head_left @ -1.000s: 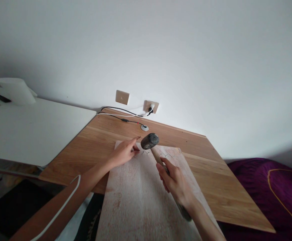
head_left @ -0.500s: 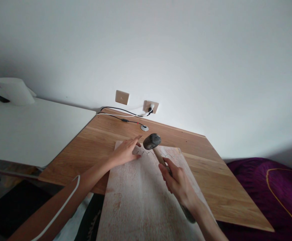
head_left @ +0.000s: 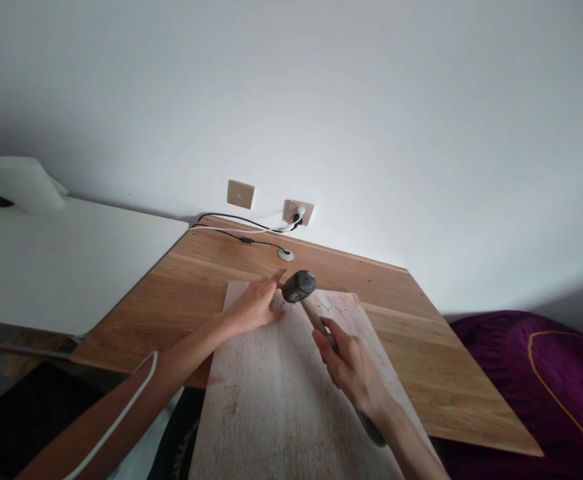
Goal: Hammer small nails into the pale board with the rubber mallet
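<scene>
In the head view my right hand (head_left: 351, 367) is wrapped round the handle of a mallet (head_left: 300, 286) with a dark, drum-shaped head. The head is raised over the far end of a pale, worn wooden board (head_left: 271, 393). Across that end runs a row of several small nails (head_left: 342, 310), some hidden behind the mallet and my fingers. My left hand (head_left: 256, 303) rests on the board's far left part, thumb and forefinger spread apart around the left nails. Its other fingers are partly hidden.
Under the board is a brown wooden tabletop (head_left: 451, 393). Cables (head_left: 246, 240) run along its back to a wall socket (head_left: 299, 212). A white table (head_left: 86, 260) with a paper roll (head_left: 24, 183) adjoins on the left. A purple cushion (head_left: 501, 373) lies at the right.
The mallet head has come slightly down and left, nearer my left hand. My left hand stays at the nails with its fingers slightly shifted. The whole view has moved a little.
</scene>
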Demonstrator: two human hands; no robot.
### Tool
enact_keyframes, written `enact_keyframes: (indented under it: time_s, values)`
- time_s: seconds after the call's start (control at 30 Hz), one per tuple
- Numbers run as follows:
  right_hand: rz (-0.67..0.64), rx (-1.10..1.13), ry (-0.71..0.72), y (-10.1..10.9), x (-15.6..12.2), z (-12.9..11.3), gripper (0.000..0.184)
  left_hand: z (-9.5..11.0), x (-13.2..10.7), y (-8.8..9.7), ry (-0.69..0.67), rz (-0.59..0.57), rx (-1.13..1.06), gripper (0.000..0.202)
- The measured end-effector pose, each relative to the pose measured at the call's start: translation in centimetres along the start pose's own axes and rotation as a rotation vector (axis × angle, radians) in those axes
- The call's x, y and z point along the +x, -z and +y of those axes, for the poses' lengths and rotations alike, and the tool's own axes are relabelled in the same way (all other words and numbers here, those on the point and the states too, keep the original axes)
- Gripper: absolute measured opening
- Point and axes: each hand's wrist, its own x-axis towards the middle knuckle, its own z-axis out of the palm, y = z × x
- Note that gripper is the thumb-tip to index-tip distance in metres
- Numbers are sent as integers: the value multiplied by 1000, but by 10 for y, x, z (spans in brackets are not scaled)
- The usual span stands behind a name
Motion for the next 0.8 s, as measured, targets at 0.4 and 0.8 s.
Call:
enact_keyframes:
  time_s: [0.4, 0.8]
  values:
    - [-10, 122, -97, 11, -4, 1, 55, 8, 8, -2, 61, 31, -24, 76]
    - [-29, 36, -71, 6, -8, 11, 53, 10, 3, 0, 39, -31, 6, 85]
